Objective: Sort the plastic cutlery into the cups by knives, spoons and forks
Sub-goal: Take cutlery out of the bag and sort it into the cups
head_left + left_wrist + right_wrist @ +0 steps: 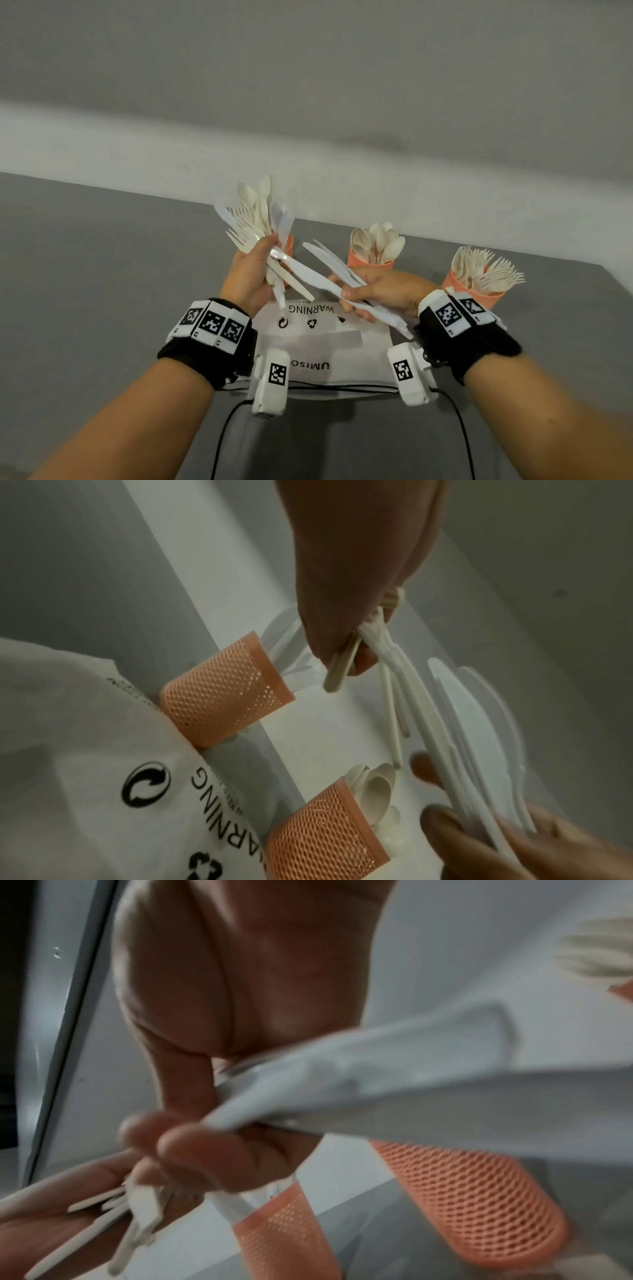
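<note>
**Two hands full of cutlery above three mesh cups**

Two bare hands hover over the near edge of the grey table, each wearing a black wrist strap with white marker blocks. Beneath them, at the near edge, lies a white printed plastic bag reading "WARNING", with black cables running off toward the person.

The right hand has its fingers and thumb curled round a small stack of white plastic knives, serrated blades pointing toward the left side; the right wrist view shows the handles crossing the palm. The left hand clenches a mixed bundle of cream plastic spoons, forks and white knives, fanned upward, with handle ends sticking out below the fist.

Beyond the bag, three orange mesh plastic cups stand in a row toward the far edge. The left cup is mostly hidden behind the left hand in the head view; the left wrist view shows clear-white pieces in it, too blurred to name. The middle cup holds cream spoons. The right cup, near the far right corner, holds cream forks.
</note>
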{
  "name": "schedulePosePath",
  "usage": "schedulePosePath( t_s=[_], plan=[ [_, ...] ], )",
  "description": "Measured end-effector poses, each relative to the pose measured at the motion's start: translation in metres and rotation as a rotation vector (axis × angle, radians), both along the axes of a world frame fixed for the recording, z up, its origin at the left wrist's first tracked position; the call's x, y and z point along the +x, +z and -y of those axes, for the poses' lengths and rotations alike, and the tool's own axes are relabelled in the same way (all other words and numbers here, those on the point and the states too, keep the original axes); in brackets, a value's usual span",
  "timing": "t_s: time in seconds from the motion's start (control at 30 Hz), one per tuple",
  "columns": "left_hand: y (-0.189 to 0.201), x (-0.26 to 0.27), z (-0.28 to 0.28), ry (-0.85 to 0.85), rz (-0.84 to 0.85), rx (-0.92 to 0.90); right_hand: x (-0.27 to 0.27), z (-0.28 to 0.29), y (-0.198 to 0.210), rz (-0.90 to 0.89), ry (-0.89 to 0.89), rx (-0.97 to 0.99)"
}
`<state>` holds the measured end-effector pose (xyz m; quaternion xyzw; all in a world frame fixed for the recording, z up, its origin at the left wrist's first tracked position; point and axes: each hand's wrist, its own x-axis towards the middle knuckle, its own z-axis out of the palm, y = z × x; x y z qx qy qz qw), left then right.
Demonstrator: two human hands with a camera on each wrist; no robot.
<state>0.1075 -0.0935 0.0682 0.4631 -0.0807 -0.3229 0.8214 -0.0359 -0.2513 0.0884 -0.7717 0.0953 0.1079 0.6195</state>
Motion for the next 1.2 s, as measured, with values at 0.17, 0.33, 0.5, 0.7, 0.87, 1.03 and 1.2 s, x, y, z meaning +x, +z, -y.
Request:
schedulePosePath(
  t_s=[0.17,0.33,0.5,0.7,0.87,1.03,1.2],
  plan=[
    [0.002,0.014,-0.013,-0.076,0.060,0.011,0.032,-0.030,-0.001,0.055,0.058,-0.244],
    [0.007,0.040,-0.028,-0.052,0.138,-0.007,0.054,-0.034,-0.008,0.094,0.052,-0.128],
    [0.004,0.068,-0.039,0.098,0.160,-0.005,0.059,-0.020,-0.005,0.113,-0.079,0.070],
    [-0.010,0.077,-0.042,0.087,0.191,0.055,0.112,-0.025,0.021,0.636,-0.629,0.161],
    [-0.005,0.072,-0.042,0.028,0.287,0.053,0.163,-0.032,0.035,0.906,-0.845,0.055],
    [-0.001,0.075,-0.047,-0.023,0.339,0.077,0.189,-0.041,0.002,0.755,-0.799,-0.052],
    [-0.002,0.076,-0.048,-0.058,0.371,0.118,0.194,-0.041,-0.030,0.580,-0.774,-0.021]
  ],
)
